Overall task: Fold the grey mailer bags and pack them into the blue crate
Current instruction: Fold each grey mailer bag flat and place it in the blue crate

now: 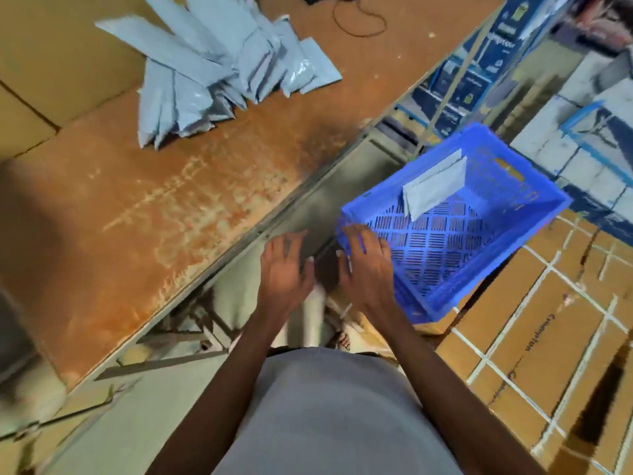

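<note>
Crate [534,214] showing bright blue, slotted-grid pattern on floor and walls. Mailer bags [219,63] appearing pale grey. Tabletop [137,200] showing worn orange-brown. Cartons [534,323] tan, white-taped.

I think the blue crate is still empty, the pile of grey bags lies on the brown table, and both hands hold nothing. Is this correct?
Not quite. The blue crate is not empty: the head view shows folded grey bags already inside it. The rest holds: the pile of grey bags lies on the brown table, and the left hand and right hand hold nothing.
</note>
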